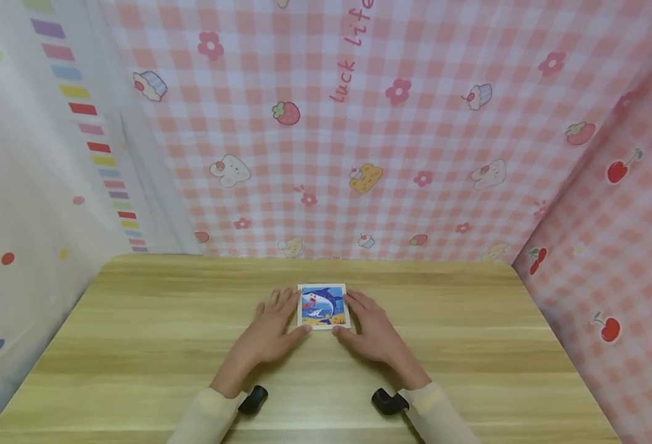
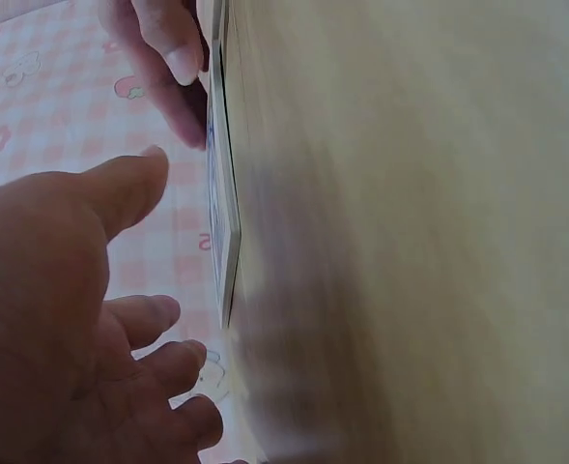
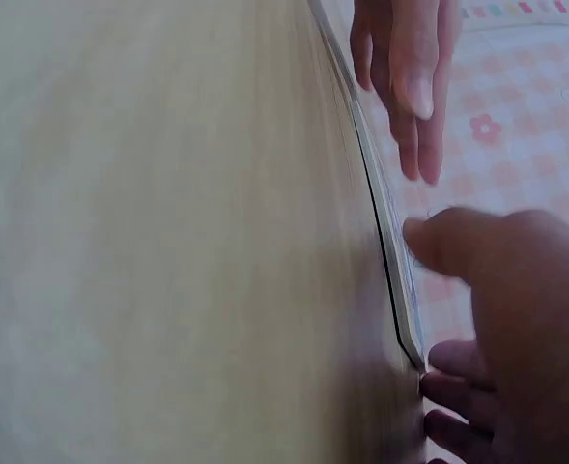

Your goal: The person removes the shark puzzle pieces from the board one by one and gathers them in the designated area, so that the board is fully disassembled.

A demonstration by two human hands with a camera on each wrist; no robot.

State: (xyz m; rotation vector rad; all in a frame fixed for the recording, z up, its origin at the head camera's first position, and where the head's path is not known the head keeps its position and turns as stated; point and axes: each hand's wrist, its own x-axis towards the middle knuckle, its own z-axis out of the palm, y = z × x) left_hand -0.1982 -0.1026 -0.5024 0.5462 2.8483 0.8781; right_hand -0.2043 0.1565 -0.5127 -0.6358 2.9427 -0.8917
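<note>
A small square picture puzzle (image 1: 323, 304) lies flat on the wooden table, its pale frame around a blue shark scene. At its left side rests my left hand (image 1: 268, 333), fingers spread and relaxed, thumb near the lower left corner. My right hand (image 1: 377, 333) mirrors it on the right side, fingertips along the edge and thumb by the lower right corner. In the left wrist view the puzzle (image 2: 222, 193) appears edge-on as a thin board. The right wrist view shows the right thumb (image 3: 448, 242) close to its face; whether it touches is unclear.
The wooden table (image 1: 137, 345) extends around both hands. Behind it hangs a pink checked cloth (image 1: 326, 203), with a dotted white cloth (image 1: 26, 203) at left and a cherry-print cloth (image 1: 625, 265) at right. Black wrist devices (image 1: 253, 400) sit at both cuffs.
</note>
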